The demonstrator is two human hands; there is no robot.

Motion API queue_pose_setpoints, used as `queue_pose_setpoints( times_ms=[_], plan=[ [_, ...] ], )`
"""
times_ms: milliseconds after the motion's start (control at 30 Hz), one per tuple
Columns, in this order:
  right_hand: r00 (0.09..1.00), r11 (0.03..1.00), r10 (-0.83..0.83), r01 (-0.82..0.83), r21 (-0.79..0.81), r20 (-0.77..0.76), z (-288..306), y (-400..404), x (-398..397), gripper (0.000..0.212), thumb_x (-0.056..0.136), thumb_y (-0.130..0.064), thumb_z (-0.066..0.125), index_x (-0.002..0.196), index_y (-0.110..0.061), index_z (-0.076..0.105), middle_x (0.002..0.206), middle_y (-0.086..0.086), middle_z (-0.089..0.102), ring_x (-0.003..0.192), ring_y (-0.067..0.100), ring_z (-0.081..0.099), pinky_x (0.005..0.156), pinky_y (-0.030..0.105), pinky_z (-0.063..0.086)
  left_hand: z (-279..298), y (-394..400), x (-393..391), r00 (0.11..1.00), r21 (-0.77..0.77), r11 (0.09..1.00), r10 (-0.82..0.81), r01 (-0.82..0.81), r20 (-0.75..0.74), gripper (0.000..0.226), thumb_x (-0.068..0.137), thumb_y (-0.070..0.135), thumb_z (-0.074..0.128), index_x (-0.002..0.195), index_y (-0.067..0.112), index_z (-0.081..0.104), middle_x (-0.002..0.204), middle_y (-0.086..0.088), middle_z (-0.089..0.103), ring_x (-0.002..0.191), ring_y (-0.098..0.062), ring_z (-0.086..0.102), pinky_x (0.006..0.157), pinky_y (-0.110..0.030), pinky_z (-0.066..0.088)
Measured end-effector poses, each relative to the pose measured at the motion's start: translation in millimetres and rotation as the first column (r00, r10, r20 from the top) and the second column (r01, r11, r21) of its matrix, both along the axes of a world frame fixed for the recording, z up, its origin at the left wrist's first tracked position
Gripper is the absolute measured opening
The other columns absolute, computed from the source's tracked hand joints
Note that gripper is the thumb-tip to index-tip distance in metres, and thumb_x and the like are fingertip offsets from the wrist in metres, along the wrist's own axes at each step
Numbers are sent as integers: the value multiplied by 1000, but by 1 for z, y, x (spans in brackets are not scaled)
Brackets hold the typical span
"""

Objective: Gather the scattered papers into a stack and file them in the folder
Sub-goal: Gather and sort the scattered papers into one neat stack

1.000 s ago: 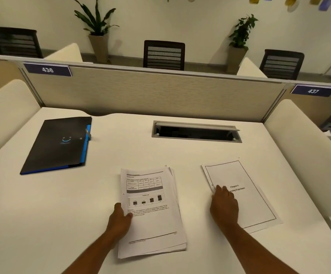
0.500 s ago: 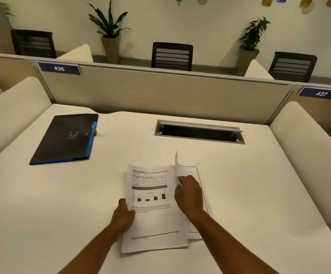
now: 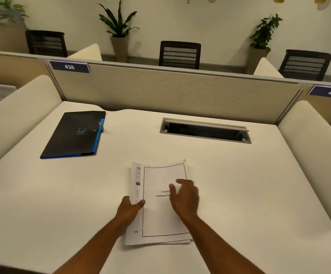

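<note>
A stack of white printed papers (image 3: 160,220) lies on the desk in front of me. Its top sheet is a bordered chapter title page, set slightly right of the sheets beneath. My left hand (image 3: 130,209) pinches the stack's left edge, thumb on top. My right hand (image 3: 184,196) hovers over or rests on the top sheet's right side, fingers spread and blurred. A black folder with a blue edge (image 3: 75,134) lies closed at the far left of the desk, apart from both hands.
A white desk (image 3: 239,194) with cream side dividers. An open grey cable slot (image 3: 205,130) is set in the desk behind the papers. A beige partition (image 3: 170,91) closes the back, with chairs and potted plants beyond.
My right hand slid the lone title page from the right across the desk and onto the top of the stack. My left hand stayed at the stack's left edge.
</note>
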State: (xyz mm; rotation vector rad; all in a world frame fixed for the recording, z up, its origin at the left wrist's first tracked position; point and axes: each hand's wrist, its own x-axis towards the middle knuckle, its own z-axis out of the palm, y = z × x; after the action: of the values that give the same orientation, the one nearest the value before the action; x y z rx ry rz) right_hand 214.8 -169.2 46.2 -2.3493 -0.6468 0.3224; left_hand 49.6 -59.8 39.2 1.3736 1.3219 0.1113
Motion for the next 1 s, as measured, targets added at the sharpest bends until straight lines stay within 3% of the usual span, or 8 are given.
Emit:
queue_pose_setpoints(
  times_ms=[133, 267, 500, 667, 733, 800, 900, 1000],
  plan=[
    [976, 954, -190, 159, -253, -105, -8, -15, 19, 62, 91, -45, 63, 142, -14, 46, 141, 10, 46, 130, 34, 46, 102, 46, 43, 3, -6, 8, 999, 39, 999, 19, -18, -40, 50, 90, 27, 62, 131, 10, 39, 131, -9, 56, 113, -31, 56, 97, -44, 48],
    [988, 975, -42, 8, -223, -148, -18, -10, 9, 65, 98, -38, 56, 149, -5, 33, 143, 16, 41, 130, 37, 44, 107, 43, 40, 6, -10, 18, 991, 82, 992, -86, 94, -98, 44, 100, 20, 40, 139, 7, 25, 145, -16, 40, 129, -31, 43, 104, -36, 37],
    [985, 961, -28, -20, -274, -170, -18, -8, 16, 50, 99, -41, 52, 134, -5, 51, 133, 19, 50, 124, 36, 50, 105, 38, 40, 6, -8, 15, 991, 113, 986, -119, 125, -60, 50, 92, 1, 31, 140, 10, 20, 134, -9, 43, 105, -23, 48, 85, -31, 41],
    [871, 996, -89, 79, -42, -484, -22, -13, 47, 66, 65, -70, 71, 105, -19, 70, 108, 4, 71, 97, 25, 69, 83, 36, 58, 15, -4, 8, 986, 170, 982, -100, 77, 131, 45, 91, -2, 30, 130, 20, 35, 125, -3, 53, 96, -12, 54, 76, -26, 45],
    [749, 986, 39, 80, 149, -662, 1, -16, 50, 43, 79, -48, 80, 107, -17, 72, 103, 1, 77, 93, 19, 73, 79, 33, 59, 27, -1, 11, 973, 200, 979, -86, 43, 213, 43, 92, -3, 32, 127, 21, 39, 123, 0, 54, 100, -7, 54, 76, -22, 44],
    [656, 946, 187, 79, 313, -731, 22, -16, 56, 29, 87, -26, 78, 113, -15, 72, 110, 4, 78, 101, 22, 74, 90, 39, 59, 40, 3, 16, 956, 241, 969, -111, 44, 271, 41, 95, -2, 34, 125, 25, 39, 123, 4, 53, 104, -8, 53, 84, -24, 43],
    [780, 877, 210, 117, 467, -589, 55, -7, 56, 18, 92, -10, 70, 106, -20, 71, 109, 6, 78, 99, 24, 75, 84, 36, 61, 63, 10, 26, 935, 349, 935, -175, 59, 310, 41, 95, -1, 36, 124, 27, 35, 116, 13, 53, 111, -14, 54, 91, -26, 44],
    [904, 822, 167, 93, 562, -393, 82, 2, 53, 17, 94, -13, 67, 103, -29, 67, 104, -3, 76, 95, 18, 73, 80, 34, 61, 92, 14, 37, 897, 480, 877, -199, -17, 395, 38, 96, 0, 38, 126, 22, 31, 111, 20, 52, 102, 3, 57, 81, -17, 47]
  ],
)
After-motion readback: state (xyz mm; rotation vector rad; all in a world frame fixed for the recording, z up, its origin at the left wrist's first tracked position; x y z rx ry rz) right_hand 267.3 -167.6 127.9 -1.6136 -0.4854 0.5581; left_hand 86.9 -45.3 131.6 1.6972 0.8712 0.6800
